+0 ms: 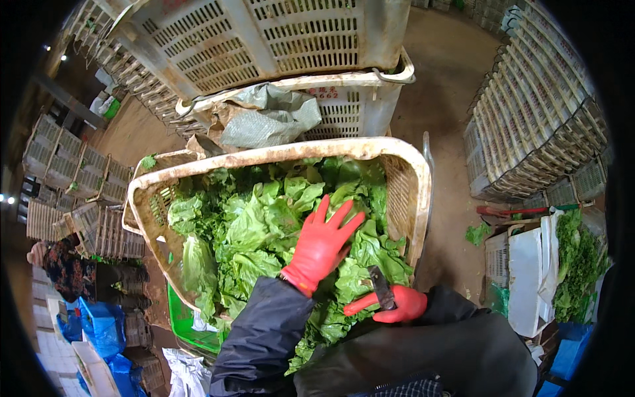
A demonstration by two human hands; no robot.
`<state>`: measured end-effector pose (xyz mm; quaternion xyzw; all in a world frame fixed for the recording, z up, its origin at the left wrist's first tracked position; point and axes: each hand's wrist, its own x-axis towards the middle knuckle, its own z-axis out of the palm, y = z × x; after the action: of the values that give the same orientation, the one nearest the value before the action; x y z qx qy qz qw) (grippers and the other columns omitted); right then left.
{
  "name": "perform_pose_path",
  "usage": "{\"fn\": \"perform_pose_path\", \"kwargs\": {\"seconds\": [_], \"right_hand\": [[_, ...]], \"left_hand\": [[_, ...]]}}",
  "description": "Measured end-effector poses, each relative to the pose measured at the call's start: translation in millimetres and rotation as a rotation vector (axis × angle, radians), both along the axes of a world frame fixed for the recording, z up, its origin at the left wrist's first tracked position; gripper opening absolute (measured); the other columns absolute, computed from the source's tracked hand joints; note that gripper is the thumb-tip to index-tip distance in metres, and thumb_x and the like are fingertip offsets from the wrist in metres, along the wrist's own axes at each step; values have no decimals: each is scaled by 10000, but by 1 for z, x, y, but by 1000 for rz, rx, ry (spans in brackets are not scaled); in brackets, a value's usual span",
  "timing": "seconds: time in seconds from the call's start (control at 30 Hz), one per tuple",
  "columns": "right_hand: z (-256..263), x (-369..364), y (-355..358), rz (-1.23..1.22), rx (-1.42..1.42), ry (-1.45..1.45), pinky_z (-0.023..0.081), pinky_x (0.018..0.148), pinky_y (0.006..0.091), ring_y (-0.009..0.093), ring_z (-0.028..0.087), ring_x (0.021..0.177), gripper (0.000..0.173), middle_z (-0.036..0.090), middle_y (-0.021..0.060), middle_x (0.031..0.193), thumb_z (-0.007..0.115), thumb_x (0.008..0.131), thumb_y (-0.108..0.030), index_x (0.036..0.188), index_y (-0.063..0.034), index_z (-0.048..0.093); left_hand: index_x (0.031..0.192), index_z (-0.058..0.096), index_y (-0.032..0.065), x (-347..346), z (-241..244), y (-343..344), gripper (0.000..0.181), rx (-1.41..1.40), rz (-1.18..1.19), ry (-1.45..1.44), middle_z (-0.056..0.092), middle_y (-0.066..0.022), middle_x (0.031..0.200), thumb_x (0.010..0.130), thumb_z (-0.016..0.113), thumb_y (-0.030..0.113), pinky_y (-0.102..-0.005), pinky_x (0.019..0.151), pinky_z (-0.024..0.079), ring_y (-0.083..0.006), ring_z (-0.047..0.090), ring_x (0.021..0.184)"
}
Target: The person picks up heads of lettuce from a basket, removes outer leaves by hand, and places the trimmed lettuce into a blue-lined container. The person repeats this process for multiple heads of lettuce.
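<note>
Leafy green lettuce [253, 213] fills a dirty white plastic crate [278, 148] in front of me. My left hand [320, 243], in a red rubber glove, lies over the lettuce with its fingers spread and pointing away from me. At the crate's near right corner my right hand [404, 303], also red-gloved, grips a short dark tool with a flat blade, perhaps a knife [380, 287]. Its fingers also rest near the lettuce leaves. Some leaves hang over the crate's near side.
Stacked crates [307, 34] stand beyond, with a crumpled woven plastic sack [273, 119] on one. Tall crate stacks [531, 109] rise at right, near a white box [526, 283] beside more greens. A green basket [193, 332] sits lower left. Another person [74, 268] is at far left.
</note>
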<state>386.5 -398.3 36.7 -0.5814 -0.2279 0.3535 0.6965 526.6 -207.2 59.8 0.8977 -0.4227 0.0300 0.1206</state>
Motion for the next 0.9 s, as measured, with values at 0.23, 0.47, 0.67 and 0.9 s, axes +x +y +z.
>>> {"fn": "perform_pose_path", "kwargs": {"seconds": [0.23, 0.47, 0.67, 0.9], "right_hand": [[2, 7, 3, 147, 23, -39, 305, 1059, 332, 198, 449, 1266, 489, 543, 95, 1325, 528, 859, -24, 1344, -26, 468], [-8, -2, 12, -194, 142, 5, 315, 1074, 405, 302, 491, 1234, 526, 586, 183, 1230, 578, 837, -54, 1336, 30, 435], [20, -9, 11, -350, 109, -133, 386, 1025, 384, 275, 555, 1152, 547, 625, 179, 1160, 604, 815, -82, 1319, 50, 436], [25, -16, -10, -833, 297, -226, 535, 786, 369, 308, 647, 951, 482, 660, 207, 995, 562, 838, -98, 1281, 63, 464]], "left_hand": [[1180, 639, 199, 44, -17, 43, 521, -430, 274, 493, 489, -174, 1354, 692, 779, 84, -327, 937, 471, -291, 564, 1152], [955, 728, 109, 7, 41, 121, 213, -1050, 568, 200, 708, -93, 859, 796, 641, -4, -247, 667, 503, -151, 653, 730], [1191, 601, 191, -80, 84, 207, 512, -11, 995, -374, 541, -91, 1305, 697, 724, 144, -545, 1035, 284, -360, 469, 1207], [1422, 338, 103, -61, 42, 98, 797, -330, 544, 50, 457, -273, 1336, 774, 704, 390, -418, 953, 434, -411, 496, 1180]]}}
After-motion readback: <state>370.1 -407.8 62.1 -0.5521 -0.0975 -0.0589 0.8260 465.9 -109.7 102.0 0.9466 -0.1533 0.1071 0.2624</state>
